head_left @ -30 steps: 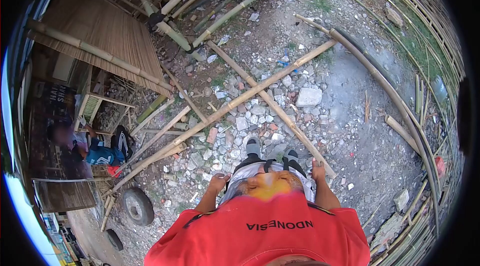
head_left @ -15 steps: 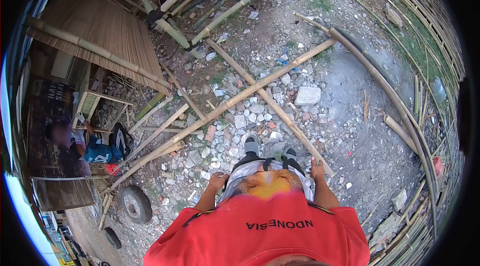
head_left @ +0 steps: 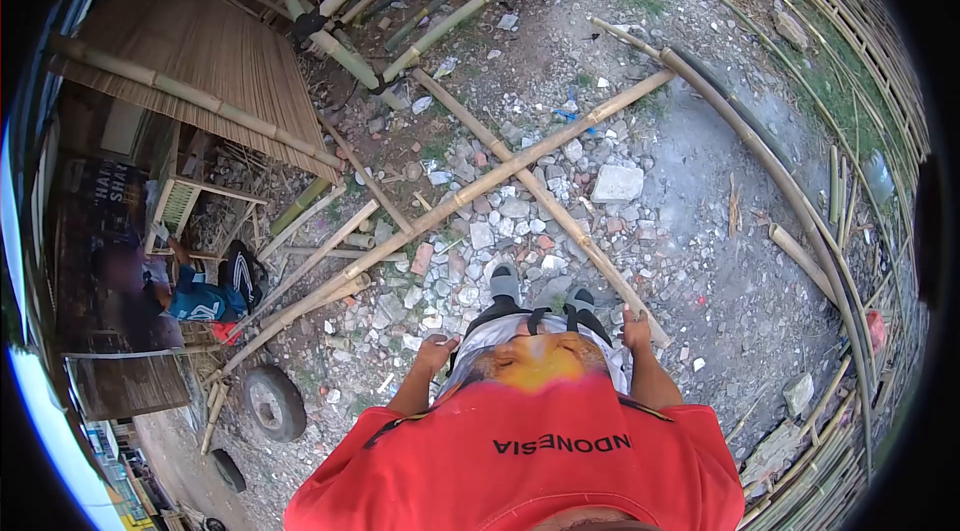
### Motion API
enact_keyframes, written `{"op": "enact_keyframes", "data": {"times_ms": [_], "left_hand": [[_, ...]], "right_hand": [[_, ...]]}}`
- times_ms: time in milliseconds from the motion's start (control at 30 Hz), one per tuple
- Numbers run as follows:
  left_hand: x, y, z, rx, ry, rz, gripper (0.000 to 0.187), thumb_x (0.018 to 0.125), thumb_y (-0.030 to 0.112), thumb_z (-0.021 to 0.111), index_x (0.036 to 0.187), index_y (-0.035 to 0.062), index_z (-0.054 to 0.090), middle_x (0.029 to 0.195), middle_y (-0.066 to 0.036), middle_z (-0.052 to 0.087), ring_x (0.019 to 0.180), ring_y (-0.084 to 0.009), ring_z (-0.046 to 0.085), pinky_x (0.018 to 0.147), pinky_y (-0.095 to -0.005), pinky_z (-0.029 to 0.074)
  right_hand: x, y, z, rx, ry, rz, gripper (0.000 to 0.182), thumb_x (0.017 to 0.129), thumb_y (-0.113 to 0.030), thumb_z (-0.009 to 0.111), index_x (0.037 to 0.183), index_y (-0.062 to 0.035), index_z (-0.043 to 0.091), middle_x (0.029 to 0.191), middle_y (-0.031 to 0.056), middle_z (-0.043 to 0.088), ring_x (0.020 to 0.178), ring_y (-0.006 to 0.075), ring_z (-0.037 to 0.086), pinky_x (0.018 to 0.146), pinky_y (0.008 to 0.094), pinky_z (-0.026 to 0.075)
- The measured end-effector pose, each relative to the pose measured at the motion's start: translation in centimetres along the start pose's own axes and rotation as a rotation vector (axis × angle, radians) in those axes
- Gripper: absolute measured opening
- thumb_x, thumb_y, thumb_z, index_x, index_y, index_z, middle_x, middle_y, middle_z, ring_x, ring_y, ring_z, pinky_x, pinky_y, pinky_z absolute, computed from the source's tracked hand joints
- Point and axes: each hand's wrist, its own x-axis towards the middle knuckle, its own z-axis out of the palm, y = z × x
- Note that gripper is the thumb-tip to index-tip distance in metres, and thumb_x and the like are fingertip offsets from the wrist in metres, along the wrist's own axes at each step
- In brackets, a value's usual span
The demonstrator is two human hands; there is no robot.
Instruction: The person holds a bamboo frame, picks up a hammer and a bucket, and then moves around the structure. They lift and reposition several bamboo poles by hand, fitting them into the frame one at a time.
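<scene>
My left hand (head_left: pixel 435 352) hangs beside my left hip, apart from the poles, with loosely bent fingers and nothing visible in it. On the other side, my right hand (head_left: pixel 636 330) hangs by my right hip with fingers partly spread. It overlaps the near end of a bamboo pole (head_left: pixel 578 233); it seems to hang above the pole rather than hold it. A longer bamboo pole (head_left: pixel 450 203) crosses that one, forming an X over the rubble in front of my feet.
Broken stones (head_left: pixel 480 234) cover the ground, with one large pale block (head_left: pixel 618 184). A bamboo frame (head_left: pixel 345 56) stands ahead-left. Curved poles (head_left: pixel 760 146) lie to the right. At left are a tire (head_left: pixel 273 403) and another person in a teal shirt (head_left: pixel 195 299).
The view has shifted slightly. Both of my hands stay beside my hips, and the crossed poles keep the same arrangement.
</scene>
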Motion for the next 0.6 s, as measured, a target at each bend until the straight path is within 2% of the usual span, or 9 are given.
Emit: {"op": "enact_keyframes", "data": {"times_ms": [367, 433, 500, 567, 600], "left_hand": [[0.2, 0.1, 0.1, 0.031, -0.006, -0.022, 0.072, 0.080, 0.051, 0.076, 0.125, -0.0041, 0.063, 0.123, -0.025, 0.065, 0.118, -0.0340, 0.062, 0.101, -0.0381, 0.047], [0.4, 0.1, 0.0, -0.018, -0.020, -0.014, 0.073, 0.080, 0.052, 0.076, 0.125, -0.0041, 0.063, 0.122, -0.025, 0.065, 0.117, -0.0337, 0.062, 0.099, -0.0383, 0.048], [0.1, 0.0, 0.0, 0.001, 0.001, -0.028, 0.072, 0.080, 0.051, 0.077, 0.125, -0.0042, 0.062, 0.121, -0.025, 0.066, 0.116, -0.0329, 0.062, 0.098, -0.0383, 0.048], [-0.3, 0.0, -0.1, -0.004, 0.005, -0.049, 0.071, 0.080, 0.049, 0.078, 0.125, -0.0041, 0.062, 0.118, -0.024, 0.067, 0.112, -0.0313, 0.064, 0.096, -0.0379, 0.050], [-0.5, 0.2, -0.1, -0.017, 0.004, -0.061, 0.069, 0.080, 0.047, 0.079, 0.124, -0.0037, 0.062, 0.115, -0.023, 0.068, 0.107, -0.0295, 0.065, 0.093, -0.0377, 0.051]], "right_hand": [[1.9, 0.9, 0.2, -0.043, 0.009, -0.027, 0.091, 0.091, -0.060, 0.058, 0.148, 0.0045, 0.032, 0.113, 0.0345, 0.063, 0.073, 0.0337, 0.072, 0.062, 0.0406, 0.058], [2.4, 1.3, 0.8, -0.049, 0.061, -0.037, 0.087, 0.091, -0.057, 0.062, 0.152, -0.0054, 0.028, 0.075, 0.0119, 0.061, 0.057, 0.0218, 0.061, 0.044, 0.0341, 0.047], [3.6, 3.1, 1.5, 0.002, 0.027, -0.002, 0.088, 0.090, -0.059, 0.062, 0.152, -0.0053, 0.028, 0.075, 0.0114, 0.061, 0.056, 0.0216, 0.061, 0.045, 0.0343, 0.048], [6.7, 6.6, 2.9, -0.068, 0.076, -0.092, 0.088, 0.091, -0.060, 0.061, 0.152, -0.0062, 0.027, 0.073, 0.0109, 0.061, 0.054, 0.0217, 0.061, 0.045, 0.0337, 0.048], [5.3, 5.4, 2.7, -0.047, 0.075, -0.066, 0.087, 0.091, -0.061, 0.060, 0.151, -0.0073, 0.030, 0.074, 0.0114, 0.062, 0.054, 0.0229, 0.063, 0.046, 0.0340, 0.050]]}}
